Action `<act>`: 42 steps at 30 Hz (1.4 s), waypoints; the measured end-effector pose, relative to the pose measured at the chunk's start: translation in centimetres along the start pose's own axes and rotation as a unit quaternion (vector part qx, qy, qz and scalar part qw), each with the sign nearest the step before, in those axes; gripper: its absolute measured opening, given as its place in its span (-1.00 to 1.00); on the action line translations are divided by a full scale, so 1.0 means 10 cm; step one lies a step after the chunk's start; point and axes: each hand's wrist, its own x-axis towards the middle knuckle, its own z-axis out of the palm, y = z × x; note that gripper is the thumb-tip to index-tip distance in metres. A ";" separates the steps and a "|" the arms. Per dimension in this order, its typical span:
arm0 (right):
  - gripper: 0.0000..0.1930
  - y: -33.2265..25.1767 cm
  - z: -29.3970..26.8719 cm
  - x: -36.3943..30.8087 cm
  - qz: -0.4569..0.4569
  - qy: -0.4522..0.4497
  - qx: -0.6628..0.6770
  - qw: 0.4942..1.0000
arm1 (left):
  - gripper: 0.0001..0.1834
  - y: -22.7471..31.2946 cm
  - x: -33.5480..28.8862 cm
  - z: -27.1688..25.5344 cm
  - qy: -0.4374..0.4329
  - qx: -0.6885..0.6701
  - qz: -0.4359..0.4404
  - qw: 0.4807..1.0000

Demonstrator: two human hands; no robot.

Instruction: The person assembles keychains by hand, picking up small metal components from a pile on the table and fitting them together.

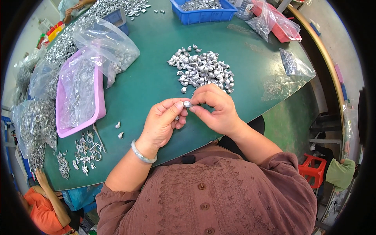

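Between the fingertips of both my hands is a small ribbed silver metal piece (188, 104), curved like a shell. My left hand (159, 120) pinches it from the left with thumb and forefinger, its other fingers curled in. A further bit of silver metal (177, 117) shows at those curled fingers. From the right, my right hand (216, 109) grips the same piece, thumb below and fingers above. Just beyond the hands lies a loose pile of similar curved silver pieces (205, 68). Two single crescent pieces (120, 135) rest on the green table left of my left wrist.
At the left stands a pink basket (101, 98) with plastic bags of metal parts. Rings and small castings (88, 150) lie nearer me. A blue bin (203, 16) and red tray (280, 29) are at the far side. A person in orange (45, 211) reaches in lower left.
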 end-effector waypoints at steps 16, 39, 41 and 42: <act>-0.85 0.02 0.04 -0.03 0.032 0.001 0.043 0.999 | -0.80 0.00 0.00 0.03 0.007 0.018 -0.009 1.000; -0.90 0.02 0.09 -0.12 0.259 -0.014 0.246 0.934 | -0.85 -0.06 0.01 0.03 0.023 0.020 -0.009 0.999; -0.90 0.03 0.09 -0.12 0.276 -0.015 0.268 0.923 | -0.86 -0.06 0.01 0.02 0.024 0.020 -0.009 0.999; -0.90 0.03 0.09 -0.12 0.276 -0.015 0.268 0.923 | -0.86 -0.06 0.01 0.02 0.025 0.019 -0.009 0.999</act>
